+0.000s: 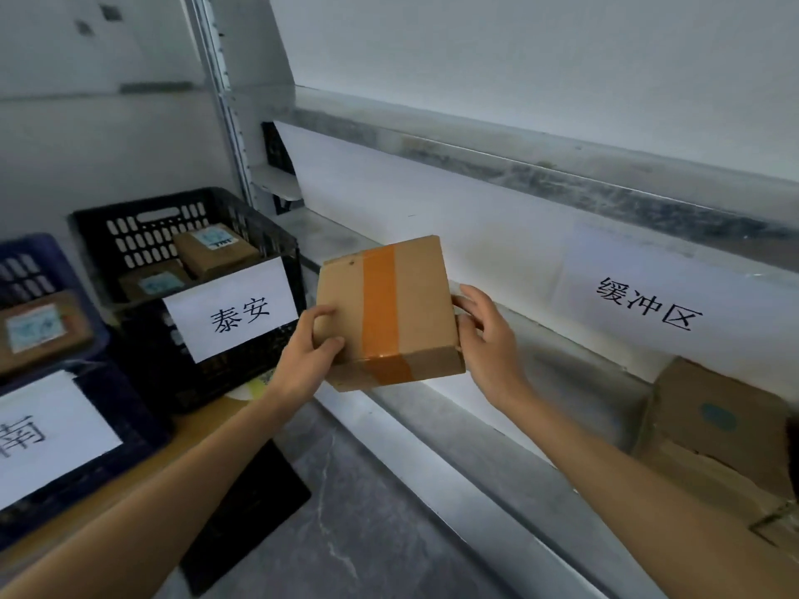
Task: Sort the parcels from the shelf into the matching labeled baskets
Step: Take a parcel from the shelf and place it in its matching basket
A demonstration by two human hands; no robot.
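A small brown cardboard parcel (389,309) with an orange tape stripe is held in the air in front of the shelf. My left hand (309,352) grips its left edge, thumb on top. My right hand (486,339) holds its right side with curled fingers. To the left stands a black basket (242,339) with a white label reading 泰安; two brown parcels (214,250) with blue-white stickers lie inside it. A blue basket (125,430) at the lower left carries a white label ending in 南 and holds another parcel (41,330).
The grey metal shelf (497,460) runs along the right, with a white sign (648,304) reading 缓冲区 on its back wall. More cardboard boxes (717,430) sit on the shelf at far right. The baskets stand on a wooden table (203,430); grey floor lies below.
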